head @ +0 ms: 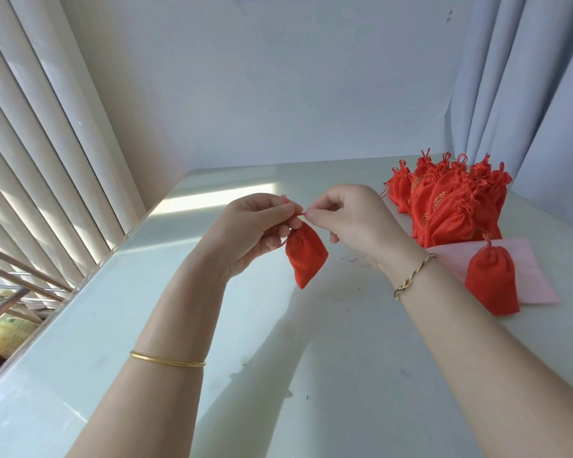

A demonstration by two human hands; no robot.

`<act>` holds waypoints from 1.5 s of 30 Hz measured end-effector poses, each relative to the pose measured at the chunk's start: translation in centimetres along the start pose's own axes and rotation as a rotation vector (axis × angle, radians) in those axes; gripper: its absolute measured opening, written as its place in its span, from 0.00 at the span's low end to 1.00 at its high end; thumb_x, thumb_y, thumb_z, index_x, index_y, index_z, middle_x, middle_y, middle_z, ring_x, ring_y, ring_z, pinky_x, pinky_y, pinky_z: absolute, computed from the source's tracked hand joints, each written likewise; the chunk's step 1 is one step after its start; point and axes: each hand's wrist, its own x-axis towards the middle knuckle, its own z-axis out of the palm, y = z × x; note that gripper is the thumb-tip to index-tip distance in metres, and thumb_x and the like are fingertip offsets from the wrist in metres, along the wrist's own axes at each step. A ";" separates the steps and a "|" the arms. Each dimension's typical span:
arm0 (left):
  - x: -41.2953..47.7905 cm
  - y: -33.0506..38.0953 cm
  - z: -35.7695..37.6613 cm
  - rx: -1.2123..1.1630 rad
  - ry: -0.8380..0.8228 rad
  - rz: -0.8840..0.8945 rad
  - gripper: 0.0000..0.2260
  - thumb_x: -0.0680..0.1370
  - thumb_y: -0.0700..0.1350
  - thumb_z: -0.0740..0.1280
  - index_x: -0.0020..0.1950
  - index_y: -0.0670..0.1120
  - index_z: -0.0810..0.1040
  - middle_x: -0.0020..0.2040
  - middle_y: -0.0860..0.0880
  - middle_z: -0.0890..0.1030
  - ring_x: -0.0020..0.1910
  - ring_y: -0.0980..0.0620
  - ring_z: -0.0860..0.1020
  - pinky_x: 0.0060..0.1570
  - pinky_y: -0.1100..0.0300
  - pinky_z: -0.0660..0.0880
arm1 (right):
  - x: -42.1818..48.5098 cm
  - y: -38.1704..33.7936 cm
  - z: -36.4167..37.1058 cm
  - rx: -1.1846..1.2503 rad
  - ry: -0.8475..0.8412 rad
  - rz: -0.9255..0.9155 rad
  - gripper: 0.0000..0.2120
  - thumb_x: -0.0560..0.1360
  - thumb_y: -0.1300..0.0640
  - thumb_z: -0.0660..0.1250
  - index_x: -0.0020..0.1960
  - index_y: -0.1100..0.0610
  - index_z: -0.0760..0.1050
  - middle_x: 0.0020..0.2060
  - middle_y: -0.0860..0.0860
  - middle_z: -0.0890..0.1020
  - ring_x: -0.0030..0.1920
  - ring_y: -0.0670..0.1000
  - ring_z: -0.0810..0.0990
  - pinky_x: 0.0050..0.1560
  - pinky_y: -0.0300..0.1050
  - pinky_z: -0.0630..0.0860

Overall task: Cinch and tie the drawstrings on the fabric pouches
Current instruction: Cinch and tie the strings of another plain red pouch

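Note:
A small red fabric pouch hangs in the air above the white table, its gathered neck up between my hands. My left hand pinches the red drawstring at the neck, a loop sticking out above the fingers. My right hand pinches the other end of the string right beside it, fingertips almost touching the left ones. At the right, a single cinched red pouch lies on a pink sheet. Behind it is a pile of several tied red pouches with gold embroidery.
A white wall rises behind the table. Vertical blinds cover the window at the left, along the table's left edge. A pale curtain hangs at the back right. Small red thread scraps lie on the table under my right hand.

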 end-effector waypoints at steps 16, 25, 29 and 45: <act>-0.5 0.4 0.3 0.080 -0.035 -0.001 0.10 0.72 0.28 0.65 0.38 0.42 0.77 0.34 0.47 0.77 0.30 0.54 0.72 0.31 0.66 0.73 | -0.3 0.1 0.5 0.210 -0.189 0.075 0.06 0.69 0.65 0.66 0.42 0.57 0.74 0.36 0.51 0.80 0.39 0.50 0.78 0.46 0.49 0.75; -0.2 -0.2 1.7 0.420 0.169 0.341 0.17 0.70 0.27 0.60 0.43 0.47 0.78 0.37 0.46 0.77 0.30 0.58 0.75 0.33 0.62 0.77 | 0.1 0.7 0.5 0.489 -0.210 0.201 0.07 0.71 0.68 0.66 0.43 0.57 0.72 0.36 0.55 0.77 0.37 0.52 0.77 0.35 0.40 0.72; 0.0 -0.7 2.0 0.422 0.200 0.484 0.19 0.70 0.28 0.62 0.45 0.53 0.78 0.41 0.51 0.80 0.39 0.54 0.76 0.35 0.58 0.77 | 0.2 0.7 0.7 0.773 -0.272 0.325 0.05 0.77 0.61 0.59 0.48 0.60 0.74 0.33 0.57 0.81 0.31 0.53 0.80 0.33 0.40 0.75; 0.4 -1.0 1.2 0.108 0.101 0.378 0.13 0.72 0.28 0.67 0.47 0.45 0.79 0.40 0.48 0.83 0.40 0.51 0.80 0.39 0.59 0.77 | 0.3 1.7 0.2 0.894 -0.396 0.406 0.07 0.76 0.63 0.61 0.41 0.58 0.75 0.32 0.51 0.79 0.27 0.46 0.77 0.28 0.36 0.73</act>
